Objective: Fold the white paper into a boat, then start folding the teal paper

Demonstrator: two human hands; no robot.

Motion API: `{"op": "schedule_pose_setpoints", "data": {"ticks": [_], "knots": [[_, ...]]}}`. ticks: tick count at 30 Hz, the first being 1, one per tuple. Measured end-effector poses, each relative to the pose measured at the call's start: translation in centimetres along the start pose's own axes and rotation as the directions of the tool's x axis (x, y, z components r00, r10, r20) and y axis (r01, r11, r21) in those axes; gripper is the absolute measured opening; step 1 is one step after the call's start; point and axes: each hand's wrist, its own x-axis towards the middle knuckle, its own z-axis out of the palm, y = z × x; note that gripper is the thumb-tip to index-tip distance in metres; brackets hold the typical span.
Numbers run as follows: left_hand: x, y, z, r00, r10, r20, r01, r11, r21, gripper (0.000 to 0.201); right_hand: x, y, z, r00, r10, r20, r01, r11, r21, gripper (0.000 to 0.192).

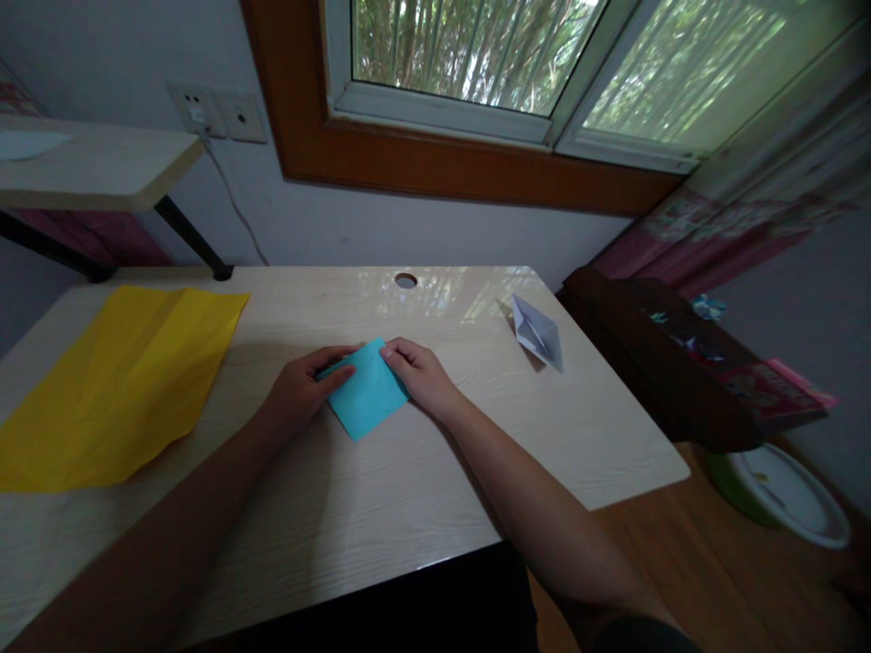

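Note:
A folded square of turquoise paper [368, 396] is held between my two hands over the middle of the desk, one corner pointing toward me. My left hand [304, 385] grips its left corner, thumb on top and fingers behind. At the upper right edge, my right hand [420, 370] pinches the paper with the thumb on its face; the other fingers are mostly hidden behind it. Farther right on the desk lies a white folded paper boat [537, 333], apart from both hands.
A large yellow sheet [122, 390] covers the desk's left side. The pale desk [544, 444] has a round cable hole [406, 281] near its back edge. A raised shelf [102, 163] stands at back left. Beyond the right edge are a dark wooden cabinet [653, 363] and a white-lidded tub [789, 494].

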Motion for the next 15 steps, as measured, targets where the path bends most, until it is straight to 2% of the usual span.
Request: {"op": "schedule_pose_setpoints", "data": {"ticks": [3, 6, 11, 15], "knots": [[-0.15, 0.13, 0.17, 0.999, 0.016, 0.03, -0.017, 1.0, 0.019, 0.059, -0.07, -0.07, 0.04, 0.999, -0.047, 0.018, 0.048, 0.997, -0.058, 0.036], [-0.23, 0.08, 0.4, 0.994, 0.079, 0.069, -0.083, 0.994, 0.066, 0.053, -0.06, -0.06, 0.09, 0.995, -0.096, 0.033, 0.099, 0.988, -0.116, 0.035], [-0.19, -0.25, 0.58, 0.988, 0.143, 0.065, -0.15, 0.98, 0.132, 0.051, 0.01, -0.11, 0.27, 0.987, -0.153, 0.053, 0.161, 0.96, -0.228, 0.034], [-0.17, -0.37, 0.6, 0.979, 0.187, 0.076, -0.196, 0.971, 0.139, 0.05, -0.09, -0.32, 0.36, 0.983, -0.172, 0.059, 0.181, 0.955, -0.236, 0.036]]}}
